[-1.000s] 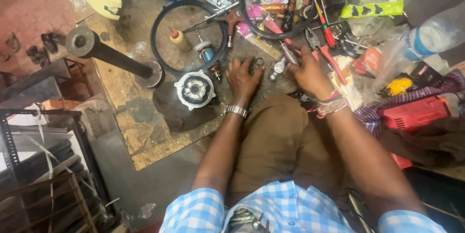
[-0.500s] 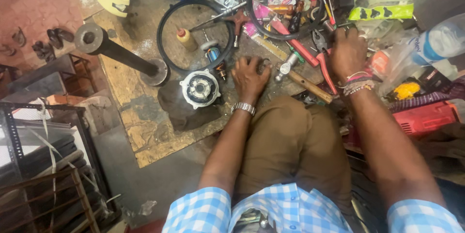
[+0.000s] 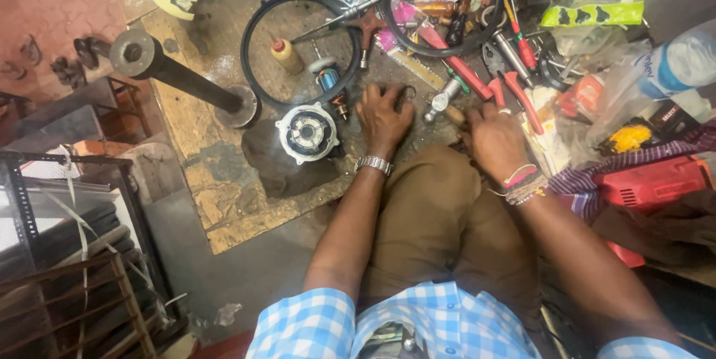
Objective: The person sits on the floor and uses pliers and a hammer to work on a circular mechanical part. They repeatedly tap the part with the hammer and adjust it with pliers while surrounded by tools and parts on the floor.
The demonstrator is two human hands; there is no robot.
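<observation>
Round white motor housing (image 3: 306, 132) sits just left of your left hand (image 3: 384, 117); its fingers curl over a small dark ring (image 3: 406, 94), grip unclear. Your right hand (image 3: 494, 137) rests curled beside the hammer (image 3: 441, 98); holding anything, can't tell. The ring could vanish into clutter.

Whatever lies under the left hand (image 3: 382, 119) and right hand (image 3: 494, 139) is hidden by the hands themselves.

Soft, even daylight, no glare, faint shadows, sharp centre, wide-angle bending and slight blur toward the edges
</observation>
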